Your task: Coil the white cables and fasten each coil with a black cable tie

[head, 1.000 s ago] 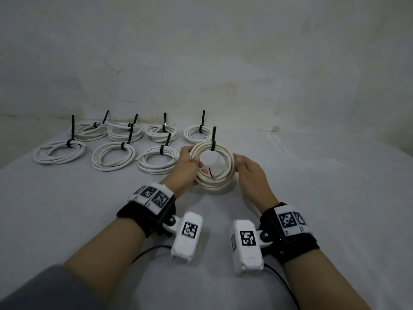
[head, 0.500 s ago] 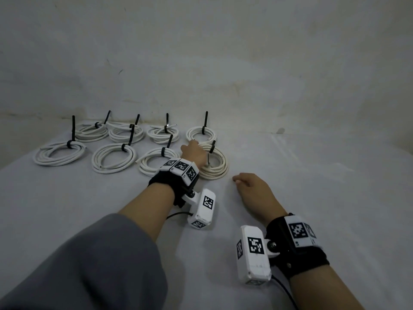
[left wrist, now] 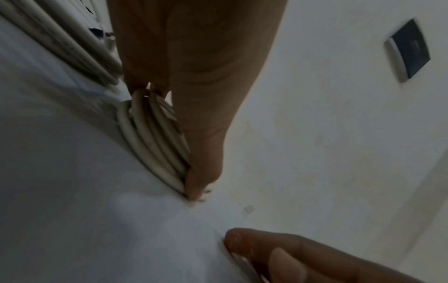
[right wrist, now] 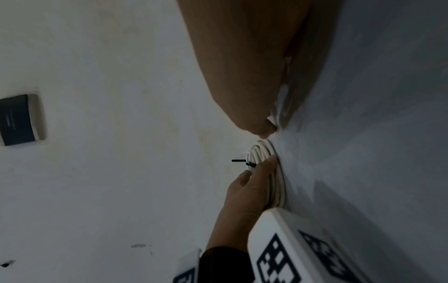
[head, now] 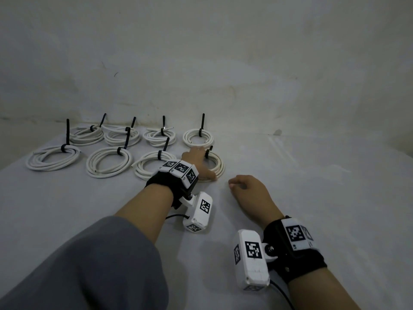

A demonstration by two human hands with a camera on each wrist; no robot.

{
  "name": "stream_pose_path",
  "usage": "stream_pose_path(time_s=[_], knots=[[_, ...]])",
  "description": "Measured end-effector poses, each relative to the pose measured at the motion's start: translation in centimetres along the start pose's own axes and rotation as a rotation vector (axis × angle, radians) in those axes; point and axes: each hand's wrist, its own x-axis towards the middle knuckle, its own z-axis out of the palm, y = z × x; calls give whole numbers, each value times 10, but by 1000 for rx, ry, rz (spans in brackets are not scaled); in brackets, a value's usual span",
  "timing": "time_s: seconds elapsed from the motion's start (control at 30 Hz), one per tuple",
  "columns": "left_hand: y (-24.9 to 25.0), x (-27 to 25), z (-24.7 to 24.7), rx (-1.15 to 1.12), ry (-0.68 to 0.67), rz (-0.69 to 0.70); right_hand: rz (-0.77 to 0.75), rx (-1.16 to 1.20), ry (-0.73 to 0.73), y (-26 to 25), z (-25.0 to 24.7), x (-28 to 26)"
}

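Nine white cable coils lie on the grey surface (head: 312, 198), set in two rows near the wall (head: 223, 52), each bound with a black cable tie whose tail sticks up. The nearest coil (head: 218, 166) sits at the right end of the front row, just beside the next coil (head: 154, 163); its tie (head: 208, 151) stands at the far side of the ring.

The left hand (head: 196, 161) lies flat across this coil, palm down. Its fingers (left wrist: 194, 107) are straight and close together, pressed on the white loops, and the thumb tip (left wrist: 196, 189) touches the near edge of the ring where it meets the surface. In the right wrist view the same hand (right wrist: 252, 189) covers the loops just beside the tie (right wrist: 242, 161).

The right hand (head: 250, 193) rests on the surface near the coil but apart from it, its fingers (head: 234, 182) loosely curled under and holding nothing. A grey sleeve (head: 89, 265) covers the left upper forearm. A dark wall plate (right wrist: 18, 119) is on the wall.
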Motion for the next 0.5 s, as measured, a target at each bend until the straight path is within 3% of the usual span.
stream_pose_path(time_s=[0.13, 0.3, 0.5], knots=[[2, -7, -2, -2, 38, 18, -5, -10, -4, 2, 2, 2], [15, -42, -9, -226, 245, 129, -31, 2, 10, -6, 1, 0], [23, -108, -28, -279, 174, 248, -122, -14, -30, -42, -14, -18]])
